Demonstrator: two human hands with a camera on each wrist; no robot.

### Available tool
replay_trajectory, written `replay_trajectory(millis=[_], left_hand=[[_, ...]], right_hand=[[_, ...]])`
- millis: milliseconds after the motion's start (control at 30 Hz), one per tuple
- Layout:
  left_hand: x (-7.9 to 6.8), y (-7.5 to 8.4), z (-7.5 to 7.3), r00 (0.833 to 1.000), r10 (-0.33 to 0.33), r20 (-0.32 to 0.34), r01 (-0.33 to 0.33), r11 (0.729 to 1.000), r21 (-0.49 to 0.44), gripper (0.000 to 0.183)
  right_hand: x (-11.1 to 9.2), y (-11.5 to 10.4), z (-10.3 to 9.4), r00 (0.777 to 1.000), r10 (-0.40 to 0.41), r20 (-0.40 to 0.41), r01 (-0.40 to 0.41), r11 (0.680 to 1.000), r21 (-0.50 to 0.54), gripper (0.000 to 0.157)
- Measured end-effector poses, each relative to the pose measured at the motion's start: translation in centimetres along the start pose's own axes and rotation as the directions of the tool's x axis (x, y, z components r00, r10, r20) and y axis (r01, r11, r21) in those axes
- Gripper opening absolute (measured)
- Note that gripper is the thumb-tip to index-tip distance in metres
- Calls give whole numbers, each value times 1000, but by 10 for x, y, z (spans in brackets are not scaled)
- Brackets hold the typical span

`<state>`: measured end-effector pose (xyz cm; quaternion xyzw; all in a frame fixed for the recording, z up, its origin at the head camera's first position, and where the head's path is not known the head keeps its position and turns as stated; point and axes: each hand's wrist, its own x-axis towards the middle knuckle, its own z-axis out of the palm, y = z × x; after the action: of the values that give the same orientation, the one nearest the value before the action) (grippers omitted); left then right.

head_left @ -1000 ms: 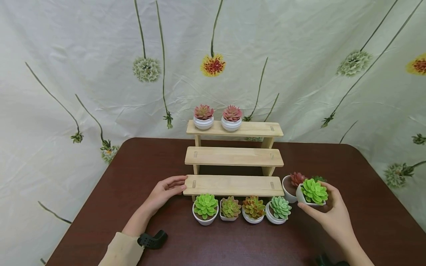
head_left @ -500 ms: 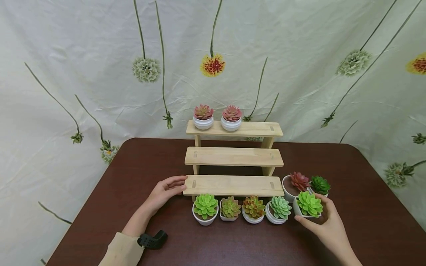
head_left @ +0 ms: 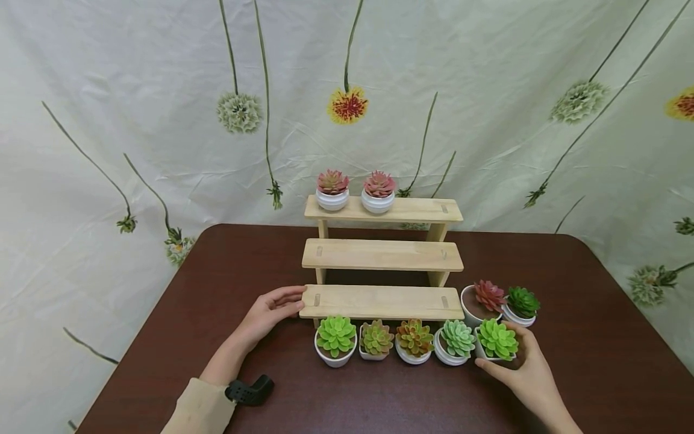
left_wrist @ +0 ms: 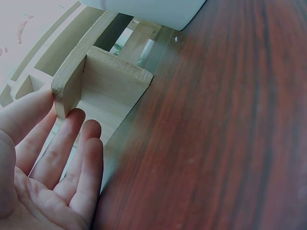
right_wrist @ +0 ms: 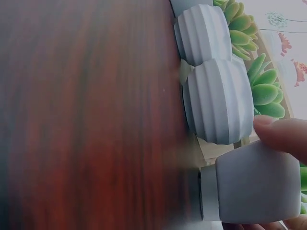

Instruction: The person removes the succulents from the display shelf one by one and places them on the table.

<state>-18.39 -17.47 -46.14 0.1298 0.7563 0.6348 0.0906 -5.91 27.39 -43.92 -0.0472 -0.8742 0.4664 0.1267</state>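
Note:
My right hand grips a bright green potted succulent at the right end of the front row. In the right wrist view, my thumb lies near the rim of its smooth white pot, beside a ribbed white pot. My left hand pinches the left end of the lowest board of a three-step wooden plant stand. The left wrist view shows the thumb at the board end and fingertips against its underside.
Several potted succulents line up before the stand. A red succulent and a dark green one stand behind my right hand. Two pink succulents sit on the top step. A flowered cloth hangs behind the dark table.
My right hand has moved left and toward the front with the bright green succulent, bringing it beside the row's right end. The left hand has stayed on the stand.

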Motion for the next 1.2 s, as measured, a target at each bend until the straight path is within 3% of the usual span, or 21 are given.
replay_trajectory(millis=[733,1000,1200], left_hand=[[0,1,0,1000,6,6,-6,1000,4,42],[-1,2,0,1000,9,7,-9,1000,0,43],[0,1,0,1000,-1,7,1,1000,8,43]], right_hand=[[3,12,4,998,-34,47,33,999,34,81],[3,6,-1,998,-21,56,20,1000,8,81],[7,-1,-6,999,-20,45,18,999,48,79]])
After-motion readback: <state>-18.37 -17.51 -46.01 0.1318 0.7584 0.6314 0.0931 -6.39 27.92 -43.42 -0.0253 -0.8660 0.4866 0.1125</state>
